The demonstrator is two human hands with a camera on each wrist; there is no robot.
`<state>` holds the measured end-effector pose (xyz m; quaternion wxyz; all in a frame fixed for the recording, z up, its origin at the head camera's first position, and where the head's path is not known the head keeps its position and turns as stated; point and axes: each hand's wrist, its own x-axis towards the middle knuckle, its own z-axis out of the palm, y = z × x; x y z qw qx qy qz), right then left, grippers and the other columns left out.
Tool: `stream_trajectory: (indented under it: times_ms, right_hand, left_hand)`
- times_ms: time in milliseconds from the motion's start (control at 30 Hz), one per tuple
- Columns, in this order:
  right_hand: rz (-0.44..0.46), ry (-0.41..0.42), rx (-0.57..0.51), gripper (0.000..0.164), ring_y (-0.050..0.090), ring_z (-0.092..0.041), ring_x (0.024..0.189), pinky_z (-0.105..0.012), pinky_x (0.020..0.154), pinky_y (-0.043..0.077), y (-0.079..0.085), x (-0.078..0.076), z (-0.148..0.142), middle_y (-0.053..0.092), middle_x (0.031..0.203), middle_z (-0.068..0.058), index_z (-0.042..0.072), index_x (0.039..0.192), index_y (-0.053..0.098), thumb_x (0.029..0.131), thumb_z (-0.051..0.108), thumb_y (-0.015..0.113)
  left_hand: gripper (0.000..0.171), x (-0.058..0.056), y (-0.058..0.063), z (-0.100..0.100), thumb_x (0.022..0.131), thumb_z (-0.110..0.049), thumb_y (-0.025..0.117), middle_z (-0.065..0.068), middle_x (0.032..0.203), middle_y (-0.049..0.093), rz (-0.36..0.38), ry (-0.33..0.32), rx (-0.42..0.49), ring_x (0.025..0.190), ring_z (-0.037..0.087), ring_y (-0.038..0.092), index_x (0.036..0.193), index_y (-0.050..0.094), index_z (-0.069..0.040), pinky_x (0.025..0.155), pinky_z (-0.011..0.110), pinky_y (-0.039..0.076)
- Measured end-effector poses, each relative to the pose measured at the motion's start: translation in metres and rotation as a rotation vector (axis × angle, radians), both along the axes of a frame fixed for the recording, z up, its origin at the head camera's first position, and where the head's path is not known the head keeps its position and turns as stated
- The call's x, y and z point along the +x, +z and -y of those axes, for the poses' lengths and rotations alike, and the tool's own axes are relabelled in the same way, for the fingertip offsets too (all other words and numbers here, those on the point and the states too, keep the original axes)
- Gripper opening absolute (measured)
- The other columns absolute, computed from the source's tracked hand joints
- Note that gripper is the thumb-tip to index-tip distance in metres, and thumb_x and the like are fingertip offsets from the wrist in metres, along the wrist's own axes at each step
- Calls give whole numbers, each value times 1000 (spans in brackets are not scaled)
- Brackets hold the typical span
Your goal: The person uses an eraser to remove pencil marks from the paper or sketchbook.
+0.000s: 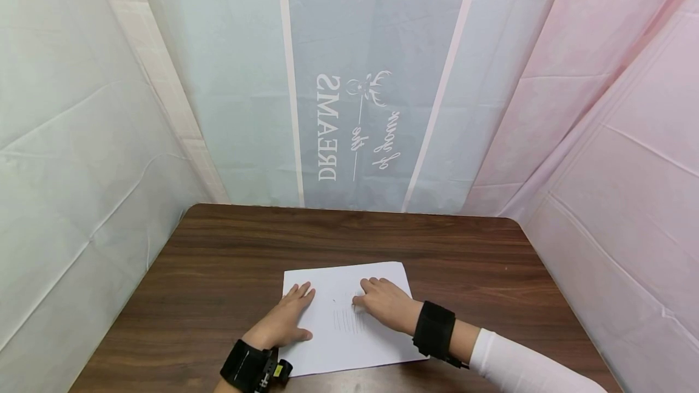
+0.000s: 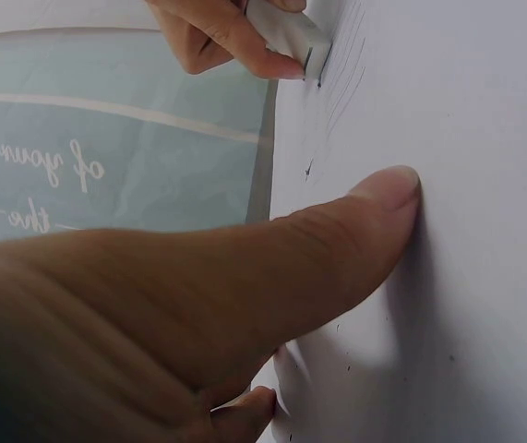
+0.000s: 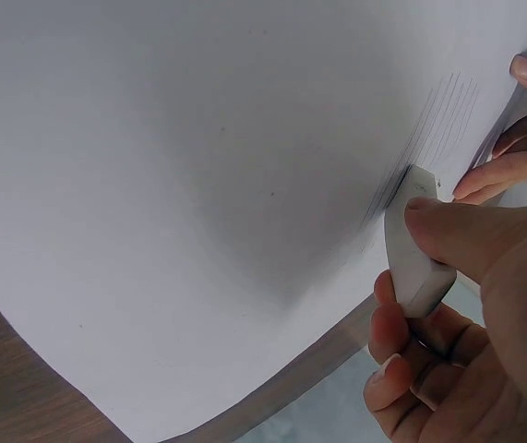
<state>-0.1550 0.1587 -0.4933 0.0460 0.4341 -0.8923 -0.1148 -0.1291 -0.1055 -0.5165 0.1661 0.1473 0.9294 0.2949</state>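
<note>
A white sheet of paper point(image 1: 327, 353) lies on the table, with several thin parallel pencil-like lines point(image 1: 345, 321) near its middle. My right hand point(image 1: 386, 305) pinches a white eraser point(image 3: 415, 245) between thumb and fingers. In the right wrist view the eraser's end touches the paper right at the lines. Dark smudges mark the eraser's edge in the left wrist view. My left hand point(image 1: 285, 320) rests on the left part of the sheet, fingers spread, its thumb point(image 2: 337, 245) pointing toward the lines. Small dark specks dot the paper near that thumb.
The dark wood-grain table point(image 1: 240, 247) extends around the sheet. A printed curtain point(image 1: 377, 29) hangs behind its far edge, and pale fabric walls point(image 1: 82, 168) stand on both sides. Each wrist wears a black strap point(image 1: 435, 331).
</note>
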Motion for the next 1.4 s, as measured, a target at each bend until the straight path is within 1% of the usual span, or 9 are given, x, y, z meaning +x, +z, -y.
stream_trajectory:
  times_ms: [267,700,1067,1400]
  right_hand:
    - [-7,3,-2,21,57,-11,79,-25,68,51,-1,0,-1,64,92,0,25,114,76,95,22,69]
    - [7,-3,-6,20,56,-11,78,-25,69,52,2,0,-3,64,92,0,24,114,76,95,22,69]
    - [11,-1,-6,22,55,-11,77,-25,69,52,1,0,-6,63,91,0,23,115,76,94,22,70]
    - [9,-10,-1,22,54,-10,76,-25,69,52,3,0,-6,64,92,0,24,115,76,93,22,71]
  left_hand:
    - [85,0,1,0,75,-14,88,20,164,31,4,2,-3,154,46,22,148,47,2,122,65,25]
    - [85,-1,0,0,75,-15,88,20,165,30,7,2,-6,154,46,21,149,47,1,122,65,24]
    - [86,-1,-4,0,76,-15,87,20,165,30,17,-1,-3,154,46,21,149,46,1,122,65,24]
    - [85,-1,0,0,76,-15,87,20,165,30,9,-2,-5,154,46,21,149,47,1,122,65,24]
